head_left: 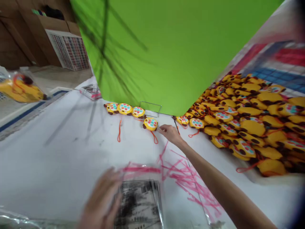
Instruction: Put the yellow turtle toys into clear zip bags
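Observation:
My right hand (pixel 169 133) reaches over the white table, its fingertips pinched together close to the right side of a yellow toy (pixel 150 123) with a dotted face and an orange loop. Whether the fingers touch that toy is hard to tell. Three similar toys (pixel 124 108) lie in a row behind it to the left. My left hand (pixel 102 198), smeared by motion, is at the bottom beside a stack of clear plastic bags (pixel 140 203) with black print and a pink strip at the top edge.
A large pile of yellow toys (pixel 252 127) fills the right side. Pink strips (pixel 188 181) lie scattered mid-table. A green panel (pixel 166 54) stands behind a wire frame (pixel 152 108). At the left, a bagged toy (pixel 21 90) and a white basket (pixel 71 52).

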Demonstrator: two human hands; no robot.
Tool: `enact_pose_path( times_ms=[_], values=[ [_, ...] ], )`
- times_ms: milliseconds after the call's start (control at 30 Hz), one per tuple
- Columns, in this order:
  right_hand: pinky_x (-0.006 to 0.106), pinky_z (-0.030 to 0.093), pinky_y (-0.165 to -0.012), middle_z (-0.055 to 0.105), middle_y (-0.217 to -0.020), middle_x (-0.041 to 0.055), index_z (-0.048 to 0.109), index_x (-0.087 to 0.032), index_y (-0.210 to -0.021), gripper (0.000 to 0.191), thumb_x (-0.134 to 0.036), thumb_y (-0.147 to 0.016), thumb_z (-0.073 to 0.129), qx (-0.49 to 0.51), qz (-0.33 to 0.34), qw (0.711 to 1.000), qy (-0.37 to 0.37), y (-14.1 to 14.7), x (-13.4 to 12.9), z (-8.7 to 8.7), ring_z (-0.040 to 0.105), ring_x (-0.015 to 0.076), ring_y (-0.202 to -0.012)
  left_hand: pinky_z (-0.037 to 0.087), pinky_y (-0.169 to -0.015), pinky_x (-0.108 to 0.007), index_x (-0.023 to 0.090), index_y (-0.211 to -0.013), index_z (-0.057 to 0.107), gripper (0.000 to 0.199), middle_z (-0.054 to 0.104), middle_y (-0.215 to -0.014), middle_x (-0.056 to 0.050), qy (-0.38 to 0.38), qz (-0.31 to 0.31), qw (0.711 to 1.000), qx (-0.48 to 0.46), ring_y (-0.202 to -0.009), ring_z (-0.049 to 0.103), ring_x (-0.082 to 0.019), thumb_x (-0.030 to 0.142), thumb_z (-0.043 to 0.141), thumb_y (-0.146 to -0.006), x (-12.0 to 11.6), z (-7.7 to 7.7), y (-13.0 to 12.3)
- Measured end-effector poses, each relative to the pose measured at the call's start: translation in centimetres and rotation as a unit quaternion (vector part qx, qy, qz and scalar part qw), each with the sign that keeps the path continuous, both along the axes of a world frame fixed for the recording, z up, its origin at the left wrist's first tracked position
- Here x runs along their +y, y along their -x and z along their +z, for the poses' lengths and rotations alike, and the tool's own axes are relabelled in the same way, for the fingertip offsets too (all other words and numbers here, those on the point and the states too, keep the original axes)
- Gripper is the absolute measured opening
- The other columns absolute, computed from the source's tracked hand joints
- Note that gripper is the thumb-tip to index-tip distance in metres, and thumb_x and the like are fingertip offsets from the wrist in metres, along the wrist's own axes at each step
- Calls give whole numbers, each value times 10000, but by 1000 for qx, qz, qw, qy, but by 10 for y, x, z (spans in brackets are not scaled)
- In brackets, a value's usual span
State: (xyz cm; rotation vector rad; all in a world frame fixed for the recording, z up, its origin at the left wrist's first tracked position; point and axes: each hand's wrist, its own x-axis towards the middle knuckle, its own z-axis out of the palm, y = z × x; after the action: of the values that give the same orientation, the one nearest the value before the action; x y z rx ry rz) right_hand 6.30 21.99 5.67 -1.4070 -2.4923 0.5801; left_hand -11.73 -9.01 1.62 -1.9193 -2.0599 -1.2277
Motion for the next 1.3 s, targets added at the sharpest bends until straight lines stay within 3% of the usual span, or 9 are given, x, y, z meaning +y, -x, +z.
enact_pose_path(
  times_ms=[67,167,267,400,533,767,933,1100,1300],
  values=[
    [319,436,-836,649,-1082,125,621,-140,-1067,327,-341,-839,504,-15,-4,1000,-9,26,21,-1,591,249,-1002,512,-822,-302,171,-991,607,238,650,-1077,-95,-39,-64,988,135,-1039,581,-218,323,504,-840,10,-23,-32],
    [321,389,-913,569,-1229,131,544,-149,-1197,433,-373,-827,525,-38,22,999,5,58,42,2,497,266,-1151,522,-726,-344,146,-971,614,325,668,-1020,-121,-35,-41,975,217,-952,611,-249,399,453,-848,23,-45,-63],
    [306,418,-866,581,-1216,125,531,-170,-1216,517,-409,-764,604,-66,60,995,53,72,52,4,548,266,-1087,500,-672,-350,159,-912,628,336,689,-959,-97,-21,-8,975,219,-863,631,-240,416,419,-856,31,-49,-71],
    [305,446,-771,617,-1142,140,548,-177,-1178,700,-525,-596,719,-83,63,991,90,66,48,-2,583,288,-1002,474,-696,-335,172,-983,612,275,689,-941,-60,16,-30,982,184,-826,623,-215,349,439,-862,32,-50,-68],
    [293,444,-639,667,-923,113,603,-167,-1008,640,-583,-537,725,-52,35,992,110,52,32,-18,610,255,-826,458,-771,-346,167,-1077,562,261,662,-944,-54,68,-46,988,130,-842,595,-212,192,474,-832,28,-55,-71],
    [222,394,-442,532,-515,-12,619,-120,-740,345,-463,-728,581,110,38,970,215,32,1,-13,483,96,-457,465,-788,-377,189,-816,558,123,615,-1007,-68,75,-46,992,86,-941,554,-245,93,491,-779,31,-43,-73],
    [243,477,-526,601,-627,14,620,-107,-870,401,-454,-670,634,223,50,933,278,23,-28,10,548,96,-520,459,-762,-355,150,-1029,545,282,604,-908,-63,102,-36,990,94,-823,550,-212,39,455,-787,35,-41,-74],
    [262,496,-571,641,-666,32,639,-105,-936,426,-439,-674,673,273,80,895,344,4,-68,22,585,114,-569,429,-782,-378,162,-851,583,165,586,-864,-53,195,-57,972,116,-831,521,-224,44,501,-769,37,-33,-75],
    [235,486,-545,619,-635,12,613,-120,-877,364,-445,-719,653,359,57,865,346,-1,-91,40,578,100,-553,409,-791,-432,165,-826,551,128,562,-858,-67,200,-87,958,186,-829,518,-244,60,499,-776,44,-19,-70]
  ],
)
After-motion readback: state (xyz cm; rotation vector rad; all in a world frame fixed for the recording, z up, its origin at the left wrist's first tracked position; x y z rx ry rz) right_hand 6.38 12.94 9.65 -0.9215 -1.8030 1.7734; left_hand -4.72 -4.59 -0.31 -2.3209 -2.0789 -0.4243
